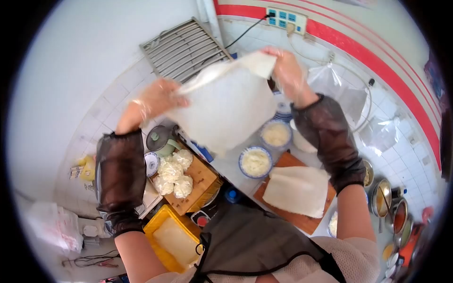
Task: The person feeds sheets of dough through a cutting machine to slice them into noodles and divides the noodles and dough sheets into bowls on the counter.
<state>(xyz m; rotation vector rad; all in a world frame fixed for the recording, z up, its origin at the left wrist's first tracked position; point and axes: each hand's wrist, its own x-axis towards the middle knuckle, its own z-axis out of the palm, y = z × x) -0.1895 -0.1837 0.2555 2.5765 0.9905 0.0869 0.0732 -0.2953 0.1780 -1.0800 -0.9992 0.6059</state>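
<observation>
A thin, floppy white sheet (226, 104), which looks like dough or tofu skin, hangs in the air between my two hands. My left hand (158, 100), in a clear plastic glove, pinches its left edge. At the upper right corner my right hand (288, 70), gloved the same way, grips the sheet where it folds over. Below it, a similar white sheet (296, 191) lies flat on a reddish-brown cutting board (262, 192). Two bowls stand just past the board: a bowl of white shreds (255, 162) and a second bowl of pale shreds (276, 134).
Several white bundles (172, 174) sit on a wooden block (200, 186) at left, near a lidded pot (161, 140). A yellow crate (158, 226) stands below. A metal rack (184, 47) leans at the back. Sauce containers (400, 214) line the right side.
</observation>
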